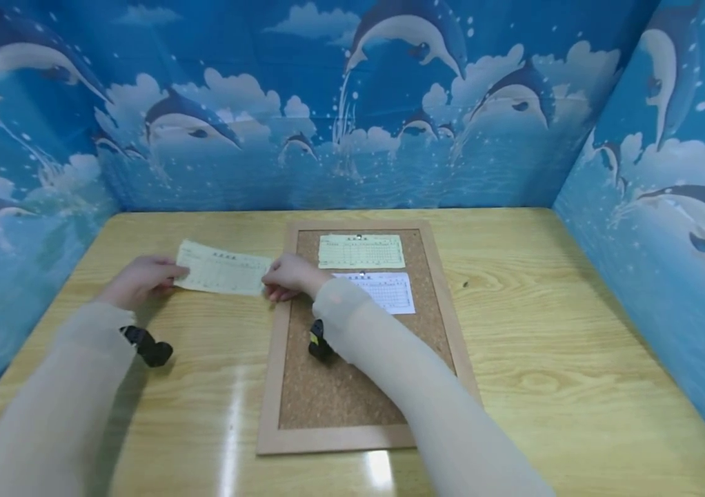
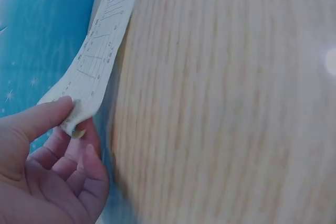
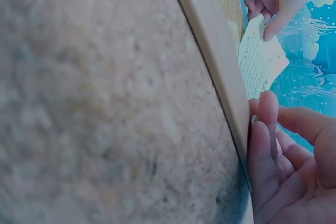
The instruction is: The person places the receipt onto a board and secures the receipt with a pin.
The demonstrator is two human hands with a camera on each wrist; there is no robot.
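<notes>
A pale yellow-green printed form slip [image 1: 225,270] is stretched between both hands, left of the corkboard [image 1: 346,404]. My left hand [image 1: 144,276] pinches its left end; in the left wrist view the thumb lies on top and the corner curls over the fingers. My right hand [image 1: 293,276] pinches the other end, over the board's left frame edge. Seen from the right wrist, the slip [image 3: 260,59] runs between the two hands. Pinned on the board are a green form slip [image 1: 361,254] and, below it, a white form slip [image 1: 394,293], partly hidden by my right forearm.
The board lies flat on a wood-grain table [image 1: 551,331]. A blue dolphin-print cloth [image 1: 340,172] walls off the back and both sides. Small pins hold the tops of the two slips. A small dark speck [image 1: 465,284] shows right of the board.
</notes>
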